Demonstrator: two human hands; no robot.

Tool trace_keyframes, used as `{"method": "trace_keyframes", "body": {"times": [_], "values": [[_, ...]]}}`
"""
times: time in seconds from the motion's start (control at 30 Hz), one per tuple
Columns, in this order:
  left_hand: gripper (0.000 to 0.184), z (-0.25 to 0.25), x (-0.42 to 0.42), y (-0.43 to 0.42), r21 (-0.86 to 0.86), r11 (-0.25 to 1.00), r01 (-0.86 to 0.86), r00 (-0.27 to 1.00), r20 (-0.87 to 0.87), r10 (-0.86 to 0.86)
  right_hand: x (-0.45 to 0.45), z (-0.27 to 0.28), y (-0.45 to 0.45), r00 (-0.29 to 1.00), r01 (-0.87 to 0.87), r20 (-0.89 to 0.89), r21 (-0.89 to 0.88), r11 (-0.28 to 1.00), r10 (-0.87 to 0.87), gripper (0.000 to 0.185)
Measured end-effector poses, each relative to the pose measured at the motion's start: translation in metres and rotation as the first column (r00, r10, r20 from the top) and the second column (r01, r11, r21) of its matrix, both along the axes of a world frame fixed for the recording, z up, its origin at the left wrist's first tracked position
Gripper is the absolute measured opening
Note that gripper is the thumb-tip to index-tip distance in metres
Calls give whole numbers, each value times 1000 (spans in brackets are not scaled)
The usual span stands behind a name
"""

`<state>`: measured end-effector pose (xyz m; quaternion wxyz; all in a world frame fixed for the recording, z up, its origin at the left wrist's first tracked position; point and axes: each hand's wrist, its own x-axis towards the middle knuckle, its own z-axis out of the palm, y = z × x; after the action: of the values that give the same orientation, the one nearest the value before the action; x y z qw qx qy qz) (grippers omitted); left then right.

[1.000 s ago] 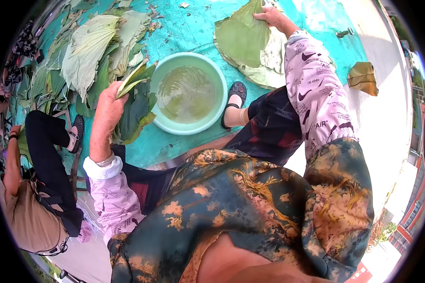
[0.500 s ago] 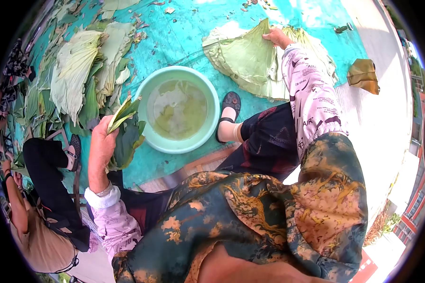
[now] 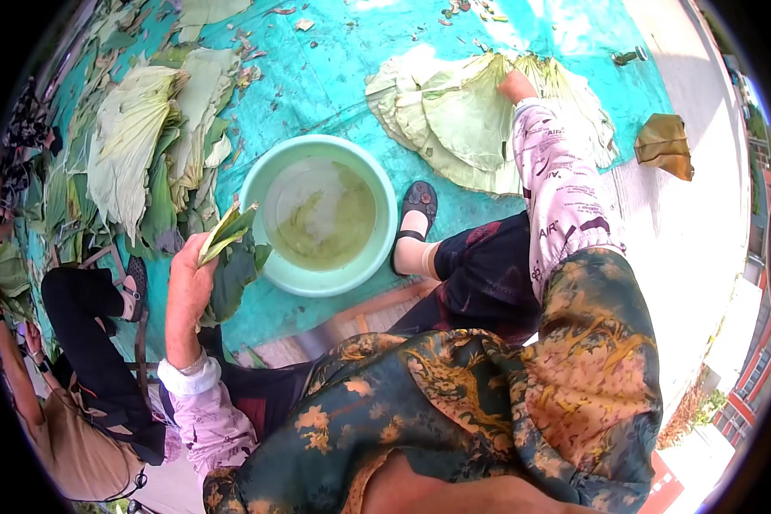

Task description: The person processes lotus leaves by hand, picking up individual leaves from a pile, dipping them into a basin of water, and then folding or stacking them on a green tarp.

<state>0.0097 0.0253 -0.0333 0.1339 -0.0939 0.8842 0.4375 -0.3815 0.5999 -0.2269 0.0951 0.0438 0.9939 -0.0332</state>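
- I see my left hand (image 3: 188,278) to the left of the green basin (image 3: 386,210), fingers curled closed around a folded leaf (image 3: 225,233), whose pale edges stick up past the thumb side.
- A darker green leaf (image 3: 234,281) hangs beside that hand, between it and the basin; I can't tell whether my fingers hold this one too.
- My right hand (image 3: 517,86) is beyond the basin and to its right, lying at the gathered top of the spread leaves (image 3: 463,124). Its fingers look bent, their tips hidden from me, so I can't tell whether they pinch a leaf or only touch it.
- The spread leaves overlap in a wide pale fan on the turquoise sheet (image 3: 308,86), up and right of the basin.
- Shallow water (image 3: 317,214), yellow-green in patches, lies inside the basin.
- Left of the basin and farther out is the leaf heap (image 3: 133,141), large pale leaves over greener ones.
- My shoe (image 3: 420,204) is just right of the basin.
- Far left of the basin sits a co-worker (image 3: 86,428), a green leaf (image 3: 7,270) near one hand.
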Motion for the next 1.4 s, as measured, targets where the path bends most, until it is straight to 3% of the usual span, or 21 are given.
{"method": "trace_keyframes", "body": {"times": [0.07,0.17,0.27,0.37,0.5,0.6,0.63,0.67,0.73,0.77,0.87,0.93,0.97,1.03,1.1,1.17,1.2,1.3,1.4], "values": [[32,3,1,0,-16,1000,3,1000,6,-3,23,21,-18,990,118,-83,34,992,-115,25],[29,5,0,5,-15,1000,-8,1000,-25,8,43,36,-37,961,53,-274,87,995,-27,21],[27,5,-2,7,-10,1000,-9,999,-44,8,50,48,-56,947,-104,-293,105,989,131,17],[31,3,1,0,18,1000,-3,1000,-8,4,52,22,-48,961,-275,47,45,960,273,22],[27,-1,4,-4,100,987,-122,992,12,122,52,10,-49,888,-381,304,62,923,346,39],[33,5,10,-2,375,888,-267,962,54,267,42,3,-43,875,-326,406,89,941,264,61],[34,8,11,-7,420,862,-283,959,100,265,36,0,-40,831,-435,433,114,893,350,64],[34,8,13,-10,398,861,-318,947,83,311,32,-4,-40,805,-521,446,214,826,392,58],[31,1,19,-17,513,776,-367,916,53,397,9,-23,-41,747,-655,395,298,694,535,42],[26,-1,23,-20,569,724,-391,900,72,429,18,-11,-43,899,-434,148,179,883,412,37],[24,-8,22,-26,607,685,-404,888,80,453,50,35,-121,885,-466,5,20,885,466,34],[23,-9,20,-24,632,656,-413,883,102,458,50,35,-171,814,-579,-50,-143,803,578,31],[23,-13,18,-24,647,642,-413,880,101,464,68,53,-205,744,-662,-130,-285,694,656,30],[24,-21,13,-22,681,611,-403,876,93,474,108,95,-272,744,-562,-41,-578,592,666,29],[24,-20,4,-17,676,617,-403,879,96,468,152,130,-319,650,-506,-92,-793,339,755,27],[24,-21,0,-12,677,620,-396,882,93,463,190,155,-353,558,-559,-183,-804,203,809,31],[32,-23,-3,-12,680,629,-376,897,97,432,208,177,-365,507,-658,-195,-717,230,840,34],[35,-21,-5,-2,669,653,-354,905,69,420,244,193,-388,495,-721,-414,-687,95,764,37],[33,-22,-7,6,648,694,-314,928,55,369,262,202,-399,564,-664,-402,-740,107,721,35]]}}
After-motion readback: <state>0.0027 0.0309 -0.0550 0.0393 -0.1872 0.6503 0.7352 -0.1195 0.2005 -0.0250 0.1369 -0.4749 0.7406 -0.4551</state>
